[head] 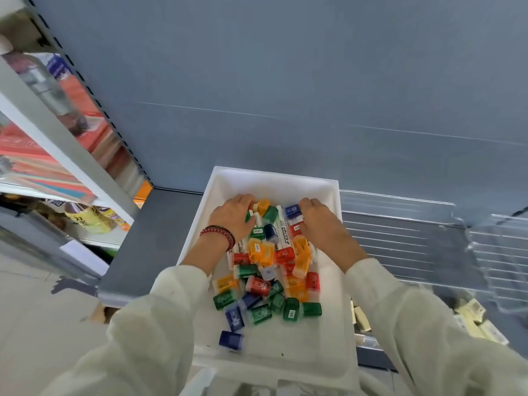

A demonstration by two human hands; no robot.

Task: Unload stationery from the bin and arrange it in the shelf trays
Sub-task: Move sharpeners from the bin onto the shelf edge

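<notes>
Head view. Stationery pile [268,270] is found in the white bin [333,192], which rests on the grey shelf deck straight ahead of the person. Small plastic cases in green, orange, red and blue are heaped loosely; white marker tubes [283,232] are laid among them, long axis running away from the person along the bin's length.

Both hands are sunk into the far end of the pile. Left hand [231,217], beaded bracelet [218,235] at the wrist, is curled down over the cases; what it holds cannot be told. Right hand [317,221] is curled too, and a blue case [293,211] is pinched at its fingertips.

Clear shelf trays [400,238] are set just beside the bin on its right, so the right hand is judged the nearer for a transfer; a sideways carry to the right is called for.

Writing: Korean print is seen on the tubes, too blurred to be read. A rabbit outline is printed on a near blue case [234,317]. A barcode sticker is carried by a green case [291,311]. No brand is legible.
</notes>
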